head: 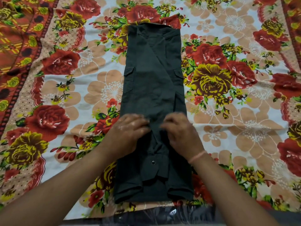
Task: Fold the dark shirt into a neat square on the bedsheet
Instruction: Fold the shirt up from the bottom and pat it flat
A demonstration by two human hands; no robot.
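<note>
The dark shirt lies flat on the flowered bedsheet as a long narrow strip, both sides folded in over the middle, its collar end far from the person and its hem nearest them. A pocket flap shows at each long edge about halfway up, and a sleeve cuff with a metal snap lies on top near the hem. The left hand rests palm down on the cloth left of centre, its fingers bent; the right hand, with a pale thread band at the wrist, presses beside it. Both hands are blurred, so I cannot tell whether either is pinching fabric.
</note>
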